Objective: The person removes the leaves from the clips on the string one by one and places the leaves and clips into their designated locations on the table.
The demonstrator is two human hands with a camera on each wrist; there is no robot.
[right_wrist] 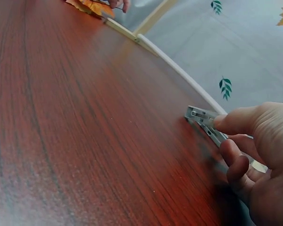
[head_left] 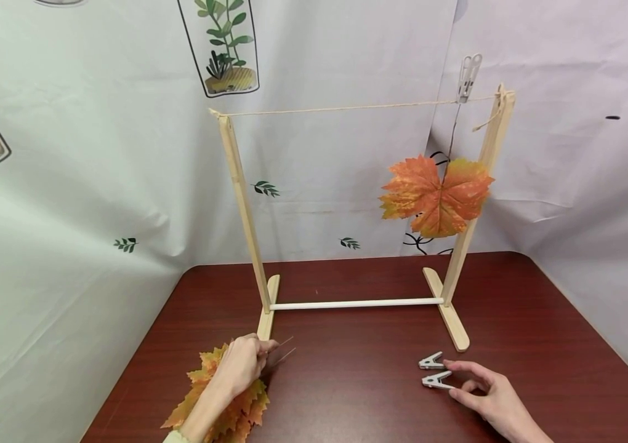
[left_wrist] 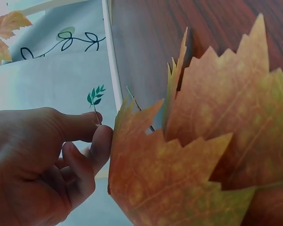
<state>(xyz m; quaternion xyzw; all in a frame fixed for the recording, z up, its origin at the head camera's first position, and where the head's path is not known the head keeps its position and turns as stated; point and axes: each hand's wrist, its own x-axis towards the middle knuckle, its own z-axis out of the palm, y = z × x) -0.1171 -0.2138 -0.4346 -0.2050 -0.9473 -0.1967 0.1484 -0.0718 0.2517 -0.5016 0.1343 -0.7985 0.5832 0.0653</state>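
Observation:
At the front left, my left hand (head_left: pixel 241 364) pinches the thin stem of an orange-yellow artificial maple leaf (left_wrist: pixel 165 174) between thumb and forefinger. More such leaves (head_left: pixel 253 403) lie beneath the hand and wrist, with thin stems poking out to the right. Over at the front right, my right hand (head_left: pixel 488 394) has thumb and forefinger about the handles of a grey clothespin (head_left: pixel 434 380), its jaw end pointing left. A second clothespin (head_left: pixel 431 361) lies just behind it, near the forefinger.
A wooden frame (head_left: pixel 247 215) with a white crossbar (head_left: pixel 355 304) stands at the back of the dark red table (head_left: pixel 347 369). Along its top runs a string (head_left: pixel 336 109). Near the right post, a clothespin (head_left: pixel 468 77) holds another leaf (head_left: pixel 438 197) by its stem.

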